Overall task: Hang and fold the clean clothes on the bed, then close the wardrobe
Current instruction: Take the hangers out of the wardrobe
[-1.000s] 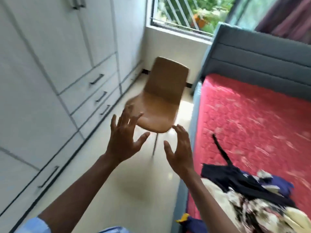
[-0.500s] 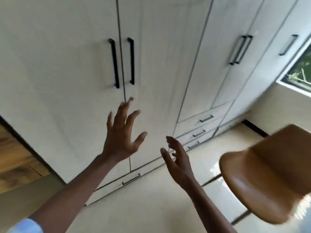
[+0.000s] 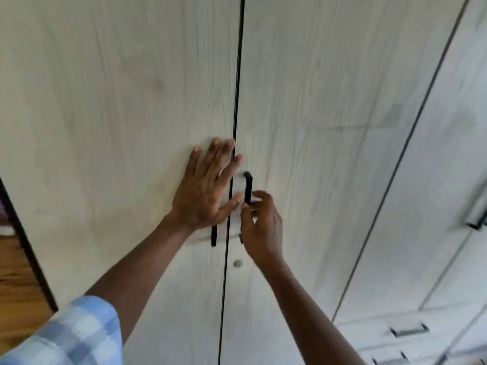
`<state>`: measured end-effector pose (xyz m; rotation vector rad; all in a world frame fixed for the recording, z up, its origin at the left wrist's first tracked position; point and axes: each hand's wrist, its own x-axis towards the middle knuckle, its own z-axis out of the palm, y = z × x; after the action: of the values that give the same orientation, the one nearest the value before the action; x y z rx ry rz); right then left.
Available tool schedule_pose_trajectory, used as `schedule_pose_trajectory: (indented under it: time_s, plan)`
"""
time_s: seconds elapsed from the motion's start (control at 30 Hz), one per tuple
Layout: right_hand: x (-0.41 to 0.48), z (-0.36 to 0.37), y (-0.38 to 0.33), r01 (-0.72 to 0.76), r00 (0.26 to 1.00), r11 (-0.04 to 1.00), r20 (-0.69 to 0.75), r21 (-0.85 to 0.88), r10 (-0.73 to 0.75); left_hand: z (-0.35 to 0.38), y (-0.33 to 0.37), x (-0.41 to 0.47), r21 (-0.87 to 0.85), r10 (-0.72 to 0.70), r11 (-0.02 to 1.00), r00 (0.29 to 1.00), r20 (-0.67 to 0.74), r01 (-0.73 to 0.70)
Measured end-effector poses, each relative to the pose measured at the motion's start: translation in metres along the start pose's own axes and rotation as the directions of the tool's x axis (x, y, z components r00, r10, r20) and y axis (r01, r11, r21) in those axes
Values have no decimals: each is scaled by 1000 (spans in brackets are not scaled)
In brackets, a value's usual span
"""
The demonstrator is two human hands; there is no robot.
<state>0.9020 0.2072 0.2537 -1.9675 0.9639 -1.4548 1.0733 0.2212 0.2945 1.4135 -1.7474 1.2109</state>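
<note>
- 2 wardrobe doors (image 3: 118,127) fill the view, meeting at 1 thin dark seam.
- left hand (image 3: 204,196) lies flat on the left-side door, fingers straight and spread, covering most of the left handle (image 3: 214,235).
- right hand (image 3: 262,222) curls thumb and fingers round the right handle (image 3: 248,187).
- 1 small round lock (image 3: 238,263) sits just below.

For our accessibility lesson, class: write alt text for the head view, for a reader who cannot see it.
A left hand lies flat, fingers spread, on the left door of a pale wardrobe at the centre seam, while the right hand curls round the black handle of the right door. Both doors look shut; drawers show at lower right.
</note>
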Motion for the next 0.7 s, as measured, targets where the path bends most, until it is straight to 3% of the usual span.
schedule_pose_trajectory:
  time_s: [0.13,0.33,0.5,0.57,0.63,0.7]
  plan:
    - [8,13,8,-33,995,996,100,80,24,5,-2,0,40,-2,999,999,-34,3]
    - [-19,-5,0,-45,994,989,102,144,30,4,-4,-3,-10,44,999,998,-34,-45]
    - [-70,-48,-19,-39,997,995,69,91,33,-18,48,-10,-300,-11,954,995,-103,-20]
    - [-95,-72,-24,-31,999,993,30,110,28,-31,91,-17,-572,-46,820,993,-112,-27]
    - [-118,-99,-27,-49,997,982,-44,183,58,-46,138,-25,-830,-146,548,989,28,105]
    - [-135,-128,-28,-68,988,967,-119,247,99,-56,177,-32,-927,-174,267,959,223,264]
